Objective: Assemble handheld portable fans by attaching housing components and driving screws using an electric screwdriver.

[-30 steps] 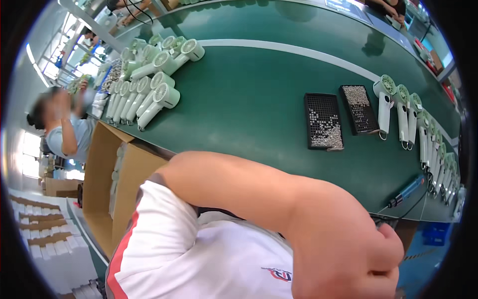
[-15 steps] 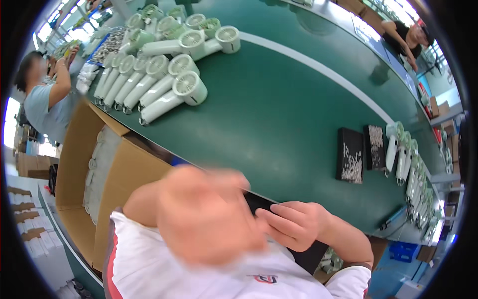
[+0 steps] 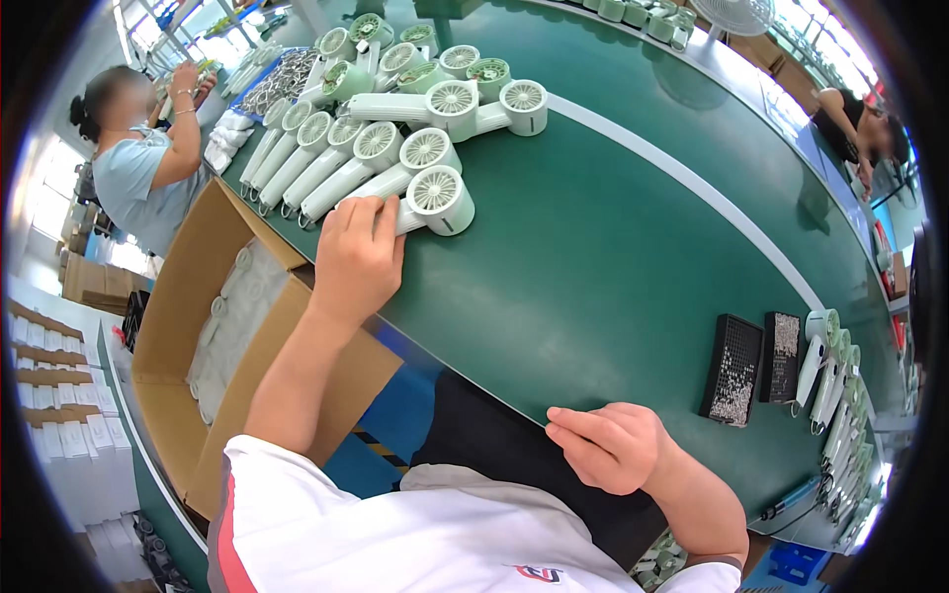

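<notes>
The left hand [image 3: 358, 259] covers the handle of 1 handheld fan [image 3: 442, 201] near the bench's [image 3: 554, 277] front edge, head to the right; its grip I cannot tell. The right hand [image 3: 608, 450], pinched, is farther.

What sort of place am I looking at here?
Probably an assembly workshop: handheld fans lie in rows on a green bench, black trays hold small silvery pieces, and what looks like a blue electric screwdriver lies at right.
</notes>
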`<state>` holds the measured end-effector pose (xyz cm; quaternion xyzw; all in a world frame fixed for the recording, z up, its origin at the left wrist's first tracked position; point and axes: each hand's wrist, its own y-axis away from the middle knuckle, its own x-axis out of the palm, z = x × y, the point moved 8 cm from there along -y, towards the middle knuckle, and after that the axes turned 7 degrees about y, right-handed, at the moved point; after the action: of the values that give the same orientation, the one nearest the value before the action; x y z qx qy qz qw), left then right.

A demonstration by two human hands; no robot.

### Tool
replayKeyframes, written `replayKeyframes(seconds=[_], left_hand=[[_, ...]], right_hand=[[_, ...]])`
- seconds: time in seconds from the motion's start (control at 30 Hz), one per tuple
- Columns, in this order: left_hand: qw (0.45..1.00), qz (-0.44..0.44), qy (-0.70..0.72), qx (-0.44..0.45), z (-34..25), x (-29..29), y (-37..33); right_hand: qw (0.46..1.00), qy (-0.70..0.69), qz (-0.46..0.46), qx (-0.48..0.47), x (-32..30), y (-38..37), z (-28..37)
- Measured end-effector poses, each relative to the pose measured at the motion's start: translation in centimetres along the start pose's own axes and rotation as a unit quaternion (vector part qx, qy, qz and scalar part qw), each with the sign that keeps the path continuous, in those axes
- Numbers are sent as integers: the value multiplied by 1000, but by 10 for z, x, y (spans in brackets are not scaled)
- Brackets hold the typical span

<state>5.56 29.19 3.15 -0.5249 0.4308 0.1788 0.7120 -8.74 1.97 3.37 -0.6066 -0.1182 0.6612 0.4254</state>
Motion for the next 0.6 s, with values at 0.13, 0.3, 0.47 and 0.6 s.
replayKeyframes(seconds=[0.13,0.3,0.47,0.6], left_hand=[[999,11,0,49,2,2,-7],[994,6,12,109,-23,-11,-17],[988,28,109,109,-87,-40,-35],[955,76,263,119,-145,-54,-53]], right_hand=[[1000,2,-13,11,-1,2,-1],[998,-11,-1,61,-9,2,-10],[980,6,-117,158,-34,4,-39],[944,-86,-165,273,-61,24,-77]])
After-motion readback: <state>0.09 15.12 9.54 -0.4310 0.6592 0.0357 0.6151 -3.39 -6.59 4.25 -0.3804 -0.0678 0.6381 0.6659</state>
